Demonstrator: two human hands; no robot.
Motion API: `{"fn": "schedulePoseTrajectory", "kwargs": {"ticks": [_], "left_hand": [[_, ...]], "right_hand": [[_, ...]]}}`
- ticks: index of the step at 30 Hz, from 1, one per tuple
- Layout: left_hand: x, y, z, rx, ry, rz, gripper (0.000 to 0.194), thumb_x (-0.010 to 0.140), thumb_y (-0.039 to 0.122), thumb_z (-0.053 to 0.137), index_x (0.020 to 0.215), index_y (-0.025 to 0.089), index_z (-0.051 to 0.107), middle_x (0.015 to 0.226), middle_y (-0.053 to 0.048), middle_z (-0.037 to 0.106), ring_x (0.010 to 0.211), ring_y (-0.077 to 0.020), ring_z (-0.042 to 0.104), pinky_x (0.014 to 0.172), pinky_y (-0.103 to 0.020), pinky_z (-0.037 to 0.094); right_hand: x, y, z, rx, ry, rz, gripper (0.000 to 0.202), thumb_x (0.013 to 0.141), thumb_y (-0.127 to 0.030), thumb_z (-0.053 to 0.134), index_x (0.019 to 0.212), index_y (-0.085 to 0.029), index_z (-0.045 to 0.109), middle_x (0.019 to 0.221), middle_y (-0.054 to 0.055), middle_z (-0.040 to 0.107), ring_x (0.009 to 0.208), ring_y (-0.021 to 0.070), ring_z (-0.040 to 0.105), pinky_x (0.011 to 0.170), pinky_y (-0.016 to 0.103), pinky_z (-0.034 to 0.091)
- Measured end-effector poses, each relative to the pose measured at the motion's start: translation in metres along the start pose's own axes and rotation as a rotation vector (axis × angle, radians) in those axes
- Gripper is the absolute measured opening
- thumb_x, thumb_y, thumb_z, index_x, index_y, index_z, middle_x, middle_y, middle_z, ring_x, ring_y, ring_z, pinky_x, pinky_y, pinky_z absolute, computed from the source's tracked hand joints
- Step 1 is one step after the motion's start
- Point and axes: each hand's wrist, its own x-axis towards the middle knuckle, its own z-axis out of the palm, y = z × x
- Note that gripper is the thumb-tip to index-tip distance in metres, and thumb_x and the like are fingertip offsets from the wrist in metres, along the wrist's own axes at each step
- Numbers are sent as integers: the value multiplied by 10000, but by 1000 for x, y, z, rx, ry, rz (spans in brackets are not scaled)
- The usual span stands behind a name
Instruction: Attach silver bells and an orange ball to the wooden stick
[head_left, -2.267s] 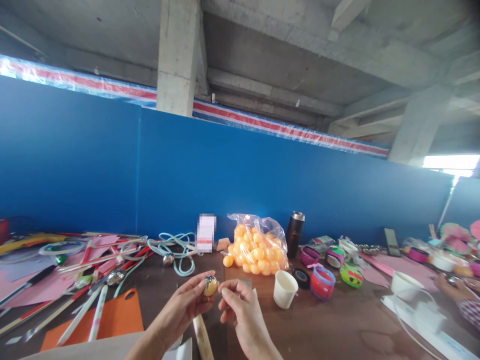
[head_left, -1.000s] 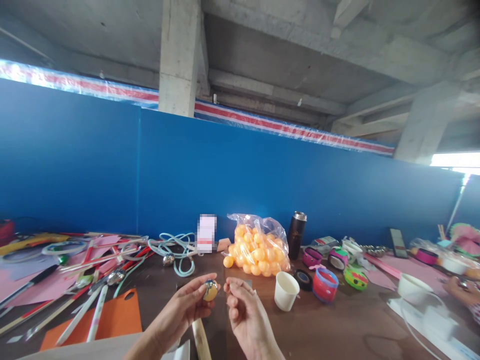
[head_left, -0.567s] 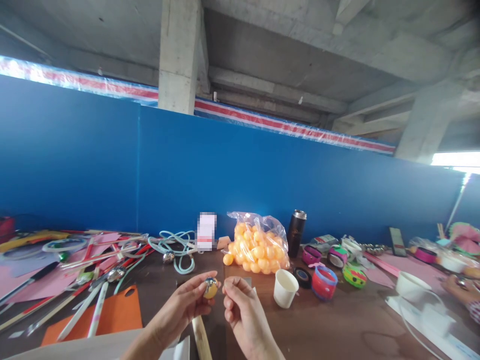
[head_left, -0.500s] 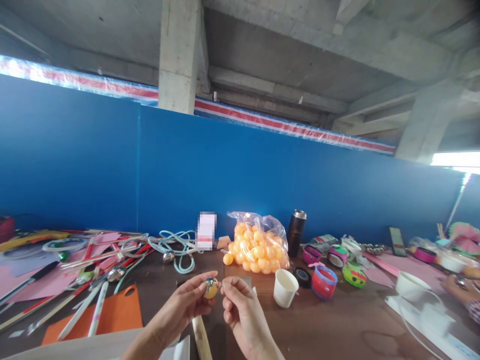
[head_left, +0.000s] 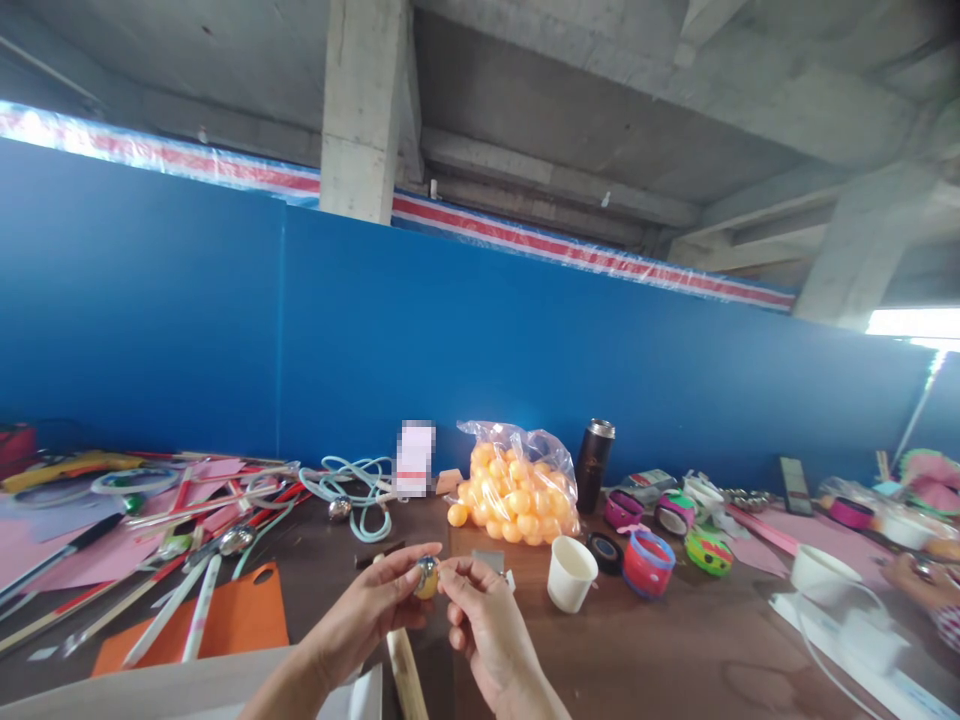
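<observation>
My left hand [head_left: 375, 608] pinches a small shiny silver bell [head_left: 427, 577] between thumb and fingers, its surface showing yellow. From the right, the thumb and forefinger of my right hand [head_left: 484, 610] are pressed together at the bell's side. Whatever lies between those fingertips is too small to make out. Below the hands, a wooden stick [head_left: 406, 675] lies on the brown table [head_left: 600, 670]. A white paper cup [head_left: 571, 575] stands to the right of my right hand.
Behind the hands sits a plastic bag of orange balls [head_left: 517, 495], beside a black flask [head_left: 595, 465]. Left are an orange sheet [head_left: 251, 620], sticks and pale blue cord [head_left: 349, 480]. Right are black tape [head_left: 604, 553], a red-blue pouch [head_left: 647, 563], a power strip [head_left: 840, 650] and another person's hand [head_left: 919, 580].
The right fingertips have come in closer against the bell, and the bell has turned slightly in the left fingers. The view has shifted a little.
</observation>
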Motion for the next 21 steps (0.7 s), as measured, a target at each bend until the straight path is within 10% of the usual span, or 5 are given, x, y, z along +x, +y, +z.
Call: {"fn": "schedulePoseTrajectory", "kwargs": {"ticks": [21], "left_hand": [[-1, 1, 1, 46, -3, 15, 411, 756, 310, 601, 1150, 192, 586, 908, -73, 611, 711, -136, 557, 663, -282, 439]], "right_hand": [[-3, -6, -6, 82, -72, 125, 198, 670, -274, 699, 730, -146, 560, 678, -18, 545, 456, 22, 340, 379, 144, 166]]}}
